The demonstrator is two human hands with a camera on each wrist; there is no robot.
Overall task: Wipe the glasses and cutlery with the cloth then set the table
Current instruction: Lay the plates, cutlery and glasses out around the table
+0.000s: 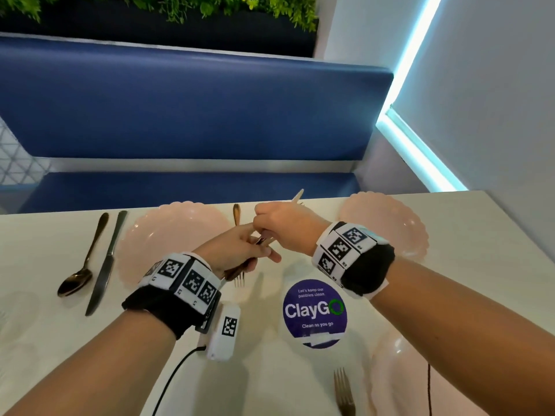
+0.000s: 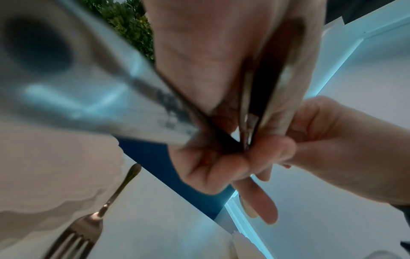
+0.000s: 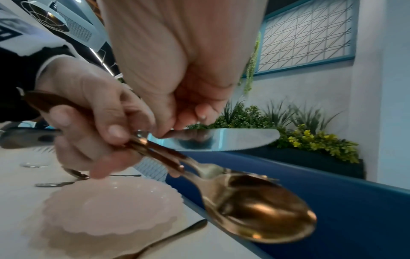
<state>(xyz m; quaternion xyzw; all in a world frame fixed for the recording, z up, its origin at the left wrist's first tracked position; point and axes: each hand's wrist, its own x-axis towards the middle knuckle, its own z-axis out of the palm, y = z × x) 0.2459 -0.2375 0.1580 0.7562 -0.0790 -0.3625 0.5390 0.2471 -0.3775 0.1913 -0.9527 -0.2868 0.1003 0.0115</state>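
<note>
Both hands meet above the middle of the white table (image 1: 468, 265). My left hand (image 1: 255, 244) grips a bundle of gold cutlery (image 1: 240, 267); in the right wrist view a gold spoon (image 3: 259, 206) and other pieces fan out of its fingers (image 3: 93, 126). My right hand (image 1: 267, 226) pinches a silver knife (image 3: 221, 139) at the base of its blade, right against that bundle. The knife's tip (image 1: 298, 196) sticks up past my right hand. In the left wrist view a blurred blade (image 2: 77, 87) fills the left side. No cloth shows.
Pink scalloped plates lie at back left (image 1: 174, 235), back right (image 1: 387, 223) and near right (image 1: 405, 370). A spoon (image 1: 78, 280) and knife (image 1: 105, 265) lie far left, one fork (image 1: 236, 214) under my hands, another (image 1: 344, 391) near me. A purple sticker (image 1: 313, 312) and a white cabled device (image 1: 225, 331) are close.
</note>
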